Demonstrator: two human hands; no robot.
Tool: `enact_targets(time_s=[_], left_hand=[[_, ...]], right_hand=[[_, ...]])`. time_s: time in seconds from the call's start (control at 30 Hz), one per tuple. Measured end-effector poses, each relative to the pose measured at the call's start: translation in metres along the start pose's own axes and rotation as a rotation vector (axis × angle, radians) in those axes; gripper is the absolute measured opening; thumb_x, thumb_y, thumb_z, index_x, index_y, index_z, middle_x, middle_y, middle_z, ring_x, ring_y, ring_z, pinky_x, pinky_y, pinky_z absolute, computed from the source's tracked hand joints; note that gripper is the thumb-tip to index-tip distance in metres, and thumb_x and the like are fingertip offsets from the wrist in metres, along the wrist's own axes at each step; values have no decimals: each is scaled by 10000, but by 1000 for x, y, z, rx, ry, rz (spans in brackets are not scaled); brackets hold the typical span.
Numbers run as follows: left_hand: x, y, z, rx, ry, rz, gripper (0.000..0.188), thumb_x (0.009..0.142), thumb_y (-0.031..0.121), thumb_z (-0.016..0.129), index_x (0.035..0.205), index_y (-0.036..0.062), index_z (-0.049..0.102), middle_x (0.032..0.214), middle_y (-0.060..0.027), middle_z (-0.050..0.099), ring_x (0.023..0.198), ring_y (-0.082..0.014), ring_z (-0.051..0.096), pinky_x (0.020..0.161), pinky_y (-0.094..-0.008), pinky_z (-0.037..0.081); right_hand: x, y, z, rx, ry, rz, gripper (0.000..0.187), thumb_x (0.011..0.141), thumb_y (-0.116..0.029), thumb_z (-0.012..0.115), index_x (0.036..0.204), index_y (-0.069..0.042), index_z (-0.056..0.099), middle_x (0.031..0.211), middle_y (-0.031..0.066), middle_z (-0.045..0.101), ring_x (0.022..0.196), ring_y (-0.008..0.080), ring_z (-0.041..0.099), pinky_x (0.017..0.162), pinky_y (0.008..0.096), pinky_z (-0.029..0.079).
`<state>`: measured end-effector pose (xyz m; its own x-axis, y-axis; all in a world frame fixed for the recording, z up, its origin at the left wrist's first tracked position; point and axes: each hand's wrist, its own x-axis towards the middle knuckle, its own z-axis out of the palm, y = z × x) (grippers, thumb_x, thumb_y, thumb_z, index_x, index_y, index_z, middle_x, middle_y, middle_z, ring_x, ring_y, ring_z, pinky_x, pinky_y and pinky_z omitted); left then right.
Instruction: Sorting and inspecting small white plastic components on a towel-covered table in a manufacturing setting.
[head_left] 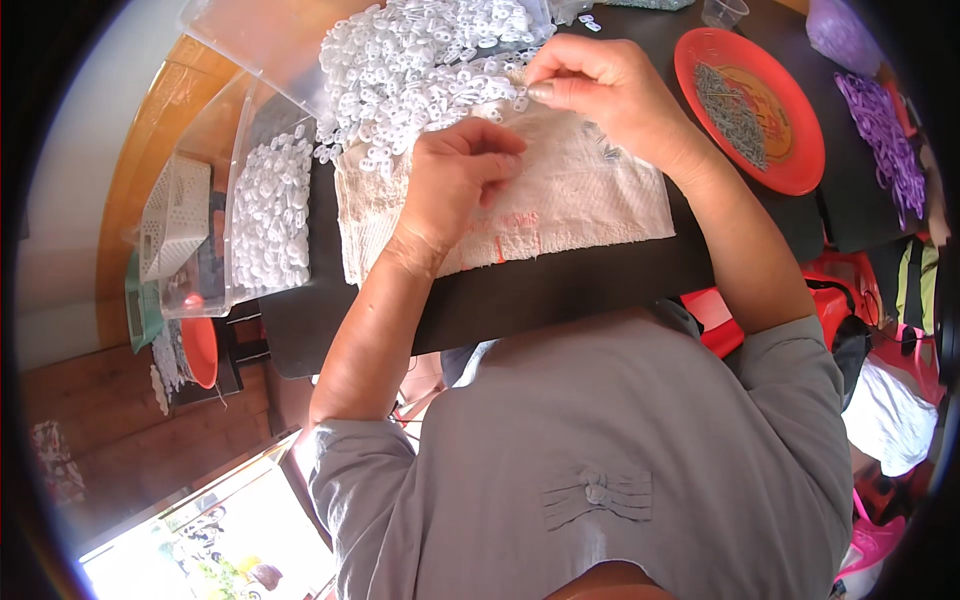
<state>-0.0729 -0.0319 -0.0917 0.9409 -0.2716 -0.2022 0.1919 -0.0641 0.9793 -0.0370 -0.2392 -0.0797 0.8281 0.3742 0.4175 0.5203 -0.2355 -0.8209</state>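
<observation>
My left hand (455,178) hovers over the front of a cream cloth (600,210), thumb and fingers bent together. What it holds, if anything, is hidden. At the cloth's far edge my right hand (605,85) pinches thumb against forefinger beside a heap of small white plastic pieces with holes (420,75). Whatever is between those fingertips is too small to name. A few thin grey metal pins (608,150) lie on the cloth below the right wrist.
A red plate (800,150) at the right carries a pile of thin metal pins (735,120). Purple strips (880,140) lie beyond it. At the left, a clear bin (235,200) holds more white pieces (272,210). The black table's (560,285) front edge runs before my body.
</observation>
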Motion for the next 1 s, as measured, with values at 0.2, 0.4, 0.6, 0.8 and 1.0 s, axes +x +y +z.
enact_targets(time_s=[0.2,0.4,0.6,0.8,1.0], left_hand=[[6,7,-11,465,274,333,85,807,63,707,872,10,702,718,-8,648,626,-54,527,585,-227,456],[41,2,-37,733,309,500,97,772,51,682,865,35,706,762,-81,664,666,-190,623,629,-303,498],[58,-3,-16,1173,180,442,108,764,154,664,823,64,677,874,-115,649,850,-322,631,762,-419,509],[50,2,-9,971,142,551,88,765,103,686,824,43,661,810,-87,653,743,-256,635,677,-359,512],[12,25,9,34,119,206,60,836,32,668,860,-14,636,733,-21,615,622,-87,557,530,-229,438]], right_hand=[[1,-10,-5,236,35,196,68,888,-94,609,899,-32,634,744,-20,573,690,51,502,620,213,407],[-1,-15,-1,313,63,197,70,890,-101,613,883,-34,633,705,-21,561,659,50,493,599,212,388],[-2,-14,-1,305,56,214,69,889,-92,612,870,-30,633,705,-21,555,652,48,484,585,206,377],[-2,-8,-3,321,60,212,71,892,-91,609,865,-30,634,706,-22,555,648,47,483,575,203,377],[-5,-7,12,248,43,280,71,893,-107,609,865,-48,637,721,-26,578,663,46,516,577,197,393]])
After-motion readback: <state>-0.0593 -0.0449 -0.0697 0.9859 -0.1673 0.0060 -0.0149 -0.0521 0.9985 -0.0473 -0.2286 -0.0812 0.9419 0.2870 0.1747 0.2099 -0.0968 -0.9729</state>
